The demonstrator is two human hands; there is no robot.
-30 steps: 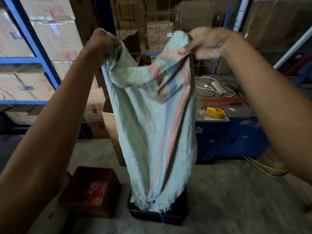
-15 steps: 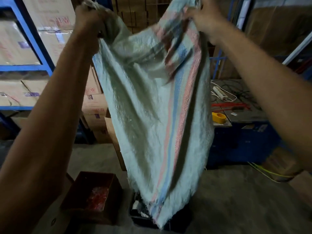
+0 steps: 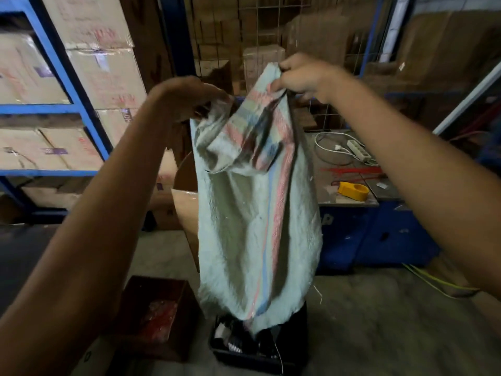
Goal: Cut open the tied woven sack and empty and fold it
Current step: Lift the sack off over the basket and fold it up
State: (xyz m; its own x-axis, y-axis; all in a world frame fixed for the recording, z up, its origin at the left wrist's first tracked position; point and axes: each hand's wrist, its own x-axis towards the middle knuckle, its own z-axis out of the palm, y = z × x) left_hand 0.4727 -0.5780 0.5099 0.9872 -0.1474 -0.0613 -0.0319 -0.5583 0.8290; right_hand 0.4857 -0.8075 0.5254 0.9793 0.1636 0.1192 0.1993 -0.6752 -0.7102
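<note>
A pale green woven sack with pink and blue stripes hangs upside down in front of me, limp and flat. My left hand grips one upper corner and my right hand grips the other, a little higher. The frayed open end of the sack dangles just above a black crate on the floor, which holds dark items with white bits. The top part of the sack is folded over on itself between my hands.
A brown cardboard box with red plastic inside sits left of the crate. Blue shelving with cartons fills the left. A blue workbench at right carries a yellow tape dispenser and a power strip. The floor is bare concrete.
Both hands have come down from the raised position and moved closer together. The sack has dropped with them and its lower end again hangs over the crate.
</note>
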